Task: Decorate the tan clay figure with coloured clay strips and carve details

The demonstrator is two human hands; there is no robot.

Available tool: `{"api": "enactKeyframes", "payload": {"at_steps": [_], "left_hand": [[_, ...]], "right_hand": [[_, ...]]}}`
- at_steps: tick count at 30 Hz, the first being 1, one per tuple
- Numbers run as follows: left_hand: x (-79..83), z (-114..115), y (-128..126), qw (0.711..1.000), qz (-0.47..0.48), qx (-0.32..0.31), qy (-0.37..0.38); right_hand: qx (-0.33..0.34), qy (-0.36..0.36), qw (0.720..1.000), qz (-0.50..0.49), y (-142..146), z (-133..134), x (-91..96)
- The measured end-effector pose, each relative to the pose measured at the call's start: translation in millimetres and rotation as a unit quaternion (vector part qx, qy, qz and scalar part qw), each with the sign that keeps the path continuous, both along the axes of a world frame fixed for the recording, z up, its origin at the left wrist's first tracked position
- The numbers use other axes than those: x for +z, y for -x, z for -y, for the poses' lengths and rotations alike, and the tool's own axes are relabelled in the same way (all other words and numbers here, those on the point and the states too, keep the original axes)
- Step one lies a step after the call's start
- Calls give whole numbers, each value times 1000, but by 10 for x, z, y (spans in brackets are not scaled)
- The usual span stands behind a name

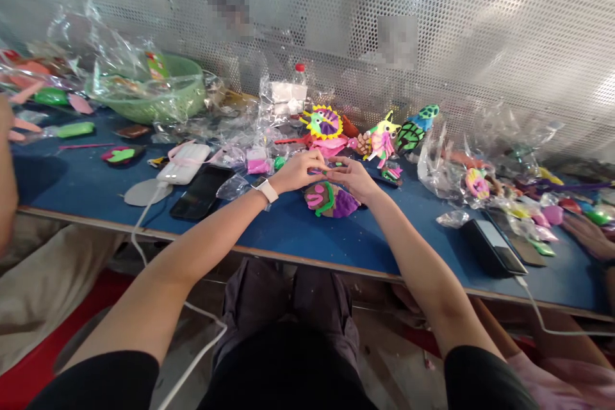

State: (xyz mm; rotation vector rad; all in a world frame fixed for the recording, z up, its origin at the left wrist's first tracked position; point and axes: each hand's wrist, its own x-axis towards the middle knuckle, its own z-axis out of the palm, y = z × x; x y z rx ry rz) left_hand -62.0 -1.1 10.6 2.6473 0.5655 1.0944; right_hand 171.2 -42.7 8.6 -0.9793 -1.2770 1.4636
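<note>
My left hand [302, 170], wearing a watch with a pale band [265, 189], is closed, with thumb and fingers pinched together. My right hand [354, 179] meets it, fingertips bent inward. Between them shows a small green piece of clay [339, 164], largely hidden by the fingers. Just below lies a clay figure [329, 199] in brown, purple, green and pink, flat on the blue table [288, 230]. Beyond my hands stand a yellow-rimmed clay figure [325, 122], a yellow and pink one [383, 138] and a green and blue turtle-like one [418, 129].
To the left lie a phone [202, 192], a white power bank [184, 163] with a cable, and a green basket [158, 102]. Clear plastic packets and a dark device [494, 248] sit at right. A perforated metal panel [317, 13] borders the table's back. Other people sit on both sides.
</note>
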Motion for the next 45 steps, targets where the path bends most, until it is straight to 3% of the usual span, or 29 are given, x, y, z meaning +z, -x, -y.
{"api": "enactKeyframes", "payload": {"at_steps": [4, 10, 15, 20, 25, 30, 37, 42, 45], "left_hand": [[-14, 3, -1, 1000, 2, 19, 6], [-1, -4, 10, 999, -17, -29, 11], [9, 8, 19, 1000, -9, 7, 5], [-6, -13, 16, 999, -22, -26, 1], [-8, -14, -1, 1000, 1, -18, -1], [18, -38, 26, 999, -17, -37, 11], [-9, -37, 9, 998, -64, 3, -20], [-8, 35, -26, 987, -121, 67, -77], [24, 69, -29, 986, -123, 75, -85]], "right_hand": [[14, 0, 1000, -3, 25, 11, 5], [23, -2, 1000, -1, 43, 34, 22], [29, -9, 999, 8, 26, 23, 11], [42, -5, 999, 19, 3, 12, -19], [53, -4, 999, 13, 14, 19, -39], [47, -29, 996, 64, 14, 34, -30], [-52, -145, 968, 197, 31, 79, 2], [-71, -161, 957, 229, 53, 104, -23], [-80, -163, 954, 237, 41, 94, -37]]}}
